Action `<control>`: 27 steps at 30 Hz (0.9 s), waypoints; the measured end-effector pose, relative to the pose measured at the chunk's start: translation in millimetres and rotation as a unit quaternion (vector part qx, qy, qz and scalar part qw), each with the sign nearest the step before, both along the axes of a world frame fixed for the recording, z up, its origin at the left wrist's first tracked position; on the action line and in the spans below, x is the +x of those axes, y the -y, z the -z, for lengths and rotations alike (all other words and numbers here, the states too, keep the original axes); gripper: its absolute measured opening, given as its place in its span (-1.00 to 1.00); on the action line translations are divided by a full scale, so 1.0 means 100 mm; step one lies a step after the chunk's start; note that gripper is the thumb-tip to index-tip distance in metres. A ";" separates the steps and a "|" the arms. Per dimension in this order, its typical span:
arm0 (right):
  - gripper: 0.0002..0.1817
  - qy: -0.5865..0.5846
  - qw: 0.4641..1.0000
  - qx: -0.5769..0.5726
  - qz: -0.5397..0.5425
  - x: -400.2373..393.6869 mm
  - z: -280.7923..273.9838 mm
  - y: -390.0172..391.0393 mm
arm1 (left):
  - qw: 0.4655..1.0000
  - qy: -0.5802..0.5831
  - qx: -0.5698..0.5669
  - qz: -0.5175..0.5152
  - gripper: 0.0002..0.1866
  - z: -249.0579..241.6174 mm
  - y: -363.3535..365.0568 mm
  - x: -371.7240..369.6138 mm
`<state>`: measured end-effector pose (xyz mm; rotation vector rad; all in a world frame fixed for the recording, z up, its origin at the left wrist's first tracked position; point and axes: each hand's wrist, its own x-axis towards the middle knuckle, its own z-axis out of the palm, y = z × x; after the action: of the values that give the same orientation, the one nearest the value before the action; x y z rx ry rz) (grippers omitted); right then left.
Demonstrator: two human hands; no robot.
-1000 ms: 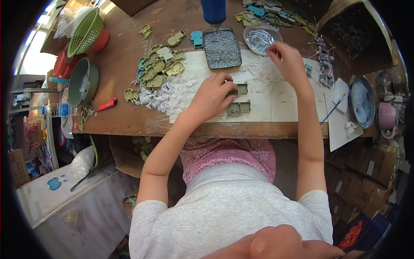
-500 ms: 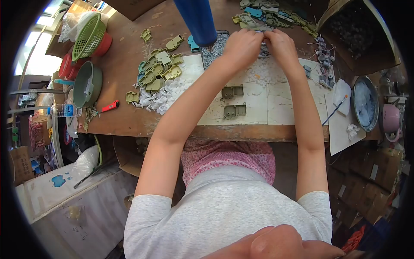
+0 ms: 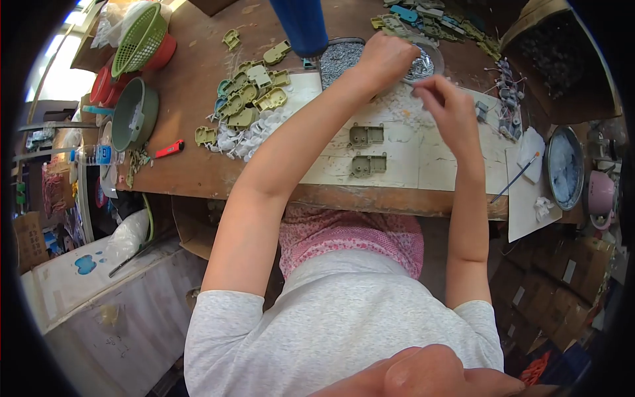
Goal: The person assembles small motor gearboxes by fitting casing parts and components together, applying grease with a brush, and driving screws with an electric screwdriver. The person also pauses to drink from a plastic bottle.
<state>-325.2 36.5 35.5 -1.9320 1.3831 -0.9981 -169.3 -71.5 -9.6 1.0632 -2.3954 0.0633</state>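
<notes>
My left hand (image 3: pixel 389 61) is closed at the left rim of a round dish of shiny metal bits (image 3: pixel 423 65); its fingertips are partly hidden, and what they hold cannot be made out. My right hand (image 3: pixel 451 109) is over the white board, right of small white pieces (image 3: pixel 405 109), thumb and fingers pinched on something too small to name. Two olive-green housings, an upper one (image 3: pixel 366 135) and a lower one (image 3: pixel 368 165), lie on the board nearer my body. Left of the dish is a tray of small metal parts (image 3: pixel 340 61).
A blue cylinder (image 3: pixel 299 26) stands beside the tray. Green housings (image 3: pixel 248 96) and white discs (image 3: pixel 254 135) are piled left, near a red cutter (image 3: pixel 170 149). Right are grey parts with wires (image 3: pixel 509 99), a brush (image 3: pixel 519 177), a metal bowl (image 3: pixel 565 169) and a cardboard box (image 3: pixel 562 59).
My hands were together over the dish and have parted. My right hand has moved down toward my body, uncovering the dish. The view has shifted slightly.
</notes>
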 end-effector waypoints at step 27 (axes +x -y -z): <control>-0.85 -0.050 0.988 -0.062 -0.129 0.51 0.14 -0.60 | 0.826 -0.413 0.382 -0.041 -0.84 -0.05 -1.94 0.90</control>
<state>-274.4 96.9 21.5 -2.2136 1.1086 -0.8904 -78.9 122.6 -4.8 1.1692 -1.5395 -1.1740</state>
